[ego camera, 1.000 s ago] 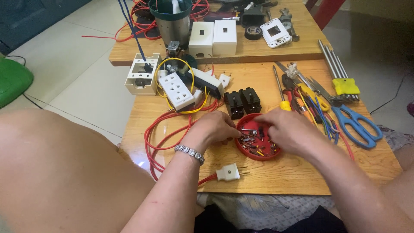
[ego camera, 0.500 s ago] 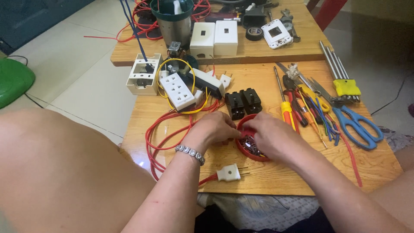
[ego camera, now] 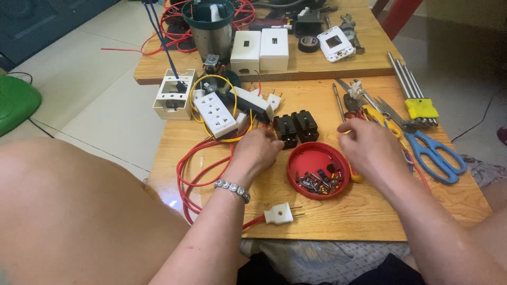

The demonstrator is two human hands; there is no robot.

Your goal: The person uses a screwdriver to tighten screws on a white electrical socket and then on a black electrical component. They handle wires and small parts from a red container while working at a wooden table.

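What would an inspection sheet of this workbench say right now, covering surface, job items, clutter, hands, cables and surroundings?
Surface: wooden table, a second table behind.
Job's things: red dish of small parts; two black sockets.
Clutter: blue scissors, hex keys, white socket strip, white boxes.
Hands: left hand beside the black sockets; right hand over the tools; hold unclear.
Cables: red cable to white plug.
Surroundings: tiled floor.
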